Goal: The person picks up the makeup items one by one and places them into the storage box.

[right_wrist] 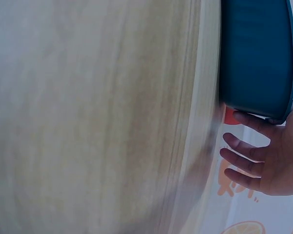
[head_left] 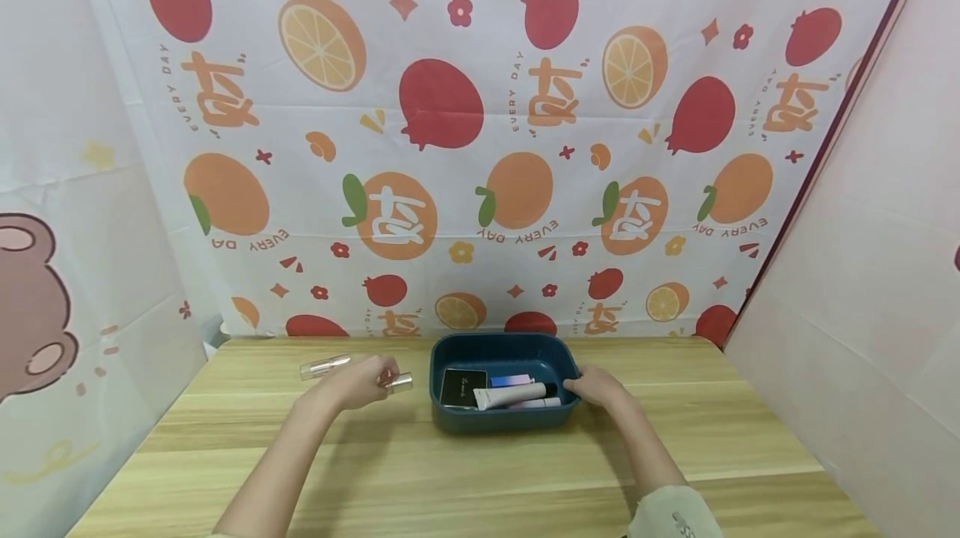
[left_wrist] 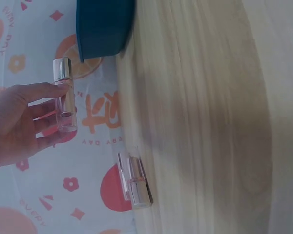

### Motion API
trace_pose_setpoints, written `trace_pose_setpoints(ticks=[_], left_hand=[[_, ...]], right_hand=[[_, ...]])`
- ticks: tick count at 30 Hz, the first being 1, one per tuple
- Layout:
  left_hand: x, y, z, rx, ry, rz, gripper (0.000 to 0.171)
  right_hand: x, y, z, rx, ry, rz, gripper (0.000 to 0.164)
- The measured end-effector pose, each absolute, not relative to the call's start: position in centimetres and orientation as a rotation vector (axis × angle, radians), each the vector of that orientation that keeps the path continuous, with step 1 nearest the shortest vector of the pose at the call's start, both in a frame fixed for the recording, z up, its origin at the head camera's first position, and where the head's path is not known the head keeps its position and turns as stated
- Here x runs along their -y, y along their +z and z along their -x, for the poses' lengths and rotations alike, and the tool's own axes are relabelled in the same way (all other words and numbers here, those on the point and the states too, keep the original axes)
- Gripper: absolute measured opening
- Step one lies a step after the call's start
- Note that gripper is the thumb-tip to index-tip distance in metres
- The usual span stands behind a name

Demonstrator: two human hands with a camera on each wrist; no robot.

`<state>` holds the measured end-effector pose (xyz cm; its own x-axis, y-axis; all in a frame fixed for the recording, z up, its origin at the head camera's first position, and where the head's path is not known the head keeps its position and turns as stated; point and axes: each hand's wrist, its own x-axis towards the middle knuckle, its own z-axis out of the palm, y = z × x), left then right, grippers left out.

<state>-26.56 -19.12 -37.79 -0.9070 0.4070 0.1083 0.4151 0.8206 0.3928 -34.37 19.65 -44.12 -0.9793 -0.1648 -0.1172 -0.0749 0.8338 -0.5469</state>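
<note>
My left hand (head_left: 363, 381) pinches a clear lip gloss tube (left_wrist: 65, 102) with a silver cap, above the table to the left of a dark blue bin (head_left: 498, 423). In the left wrist view the thumb lies across the tube and the other fingers are behind it. At the bin's right end my right hand (head_left: 598, 386) grips the rim, with the index finger against the outer wall and the other fingers spread. Inside the bin lie a black square box (head_left: 462, 386), a white squeeze tube (head_left: 510, 395), a blue-pink box (head_left: 510, 381) and a pale slim item (head_left: 536, 403).
Further clear tubes (left_wrist: 136, 183) lie on the wooden table (head_left: 480, 488) left of the left hand, near the back edge. A fruit-printed curtain (head_left: 495, 288) hangs directly behind the table, and pale cloths flank both sides.
</note>
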Motion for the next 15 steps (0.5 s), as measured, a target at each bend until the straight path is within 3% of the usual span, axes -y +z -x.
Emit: trace_pose_setpoints(ticks=[15], left_hand=[[18.20, -37.61, 27.29, 2.975, -0.669, 0.691, 0.018]], right_hand=[[-19.46, -43.97, 34.27, -2.862, -0.834, 0.140, 0.040]])
